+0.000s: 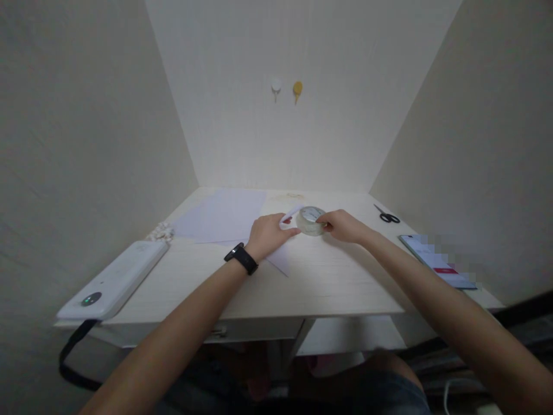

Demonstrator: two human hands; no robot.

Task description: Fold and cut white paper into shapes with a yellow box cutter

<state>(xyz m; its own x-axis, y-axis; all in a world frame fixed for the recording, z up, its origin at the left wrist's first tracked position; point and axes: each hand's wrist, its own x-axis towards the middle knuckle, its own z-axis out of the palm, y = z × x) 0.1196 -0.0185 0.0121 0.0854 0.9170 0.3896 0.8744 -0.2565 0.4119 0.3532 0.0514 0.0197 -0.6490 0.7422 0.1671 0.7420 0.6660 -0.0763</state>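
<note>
My left hand (pixel 268 235), with a black watch (pixel 242 257) on its wrist, is closed on a small piece of pale paper (pixel 279 260). The paper curls up between thumb and fingers, and one corner lies below the hand. The thumb points at a roll of clear tape (pixel 309 227) just to the right. My right hand (pixel 343 226) grips the right side of that roll, fingers at its rim and inner ring. The roll lies on or close to the desk; I cannot tell which. Whether a strip of tape runs between the hands is too small to see.
Pale paper sheets (pixel 224 216) lie at the back left. A white device (pixel 116 282) with a black strap and a bunched white item (pixel 161 231) are at the left. Scissors (pixel 386 215) and a phone (pixel 436 262) lie right. Two hooks (pixel 297 89) are on the wall.
</note>
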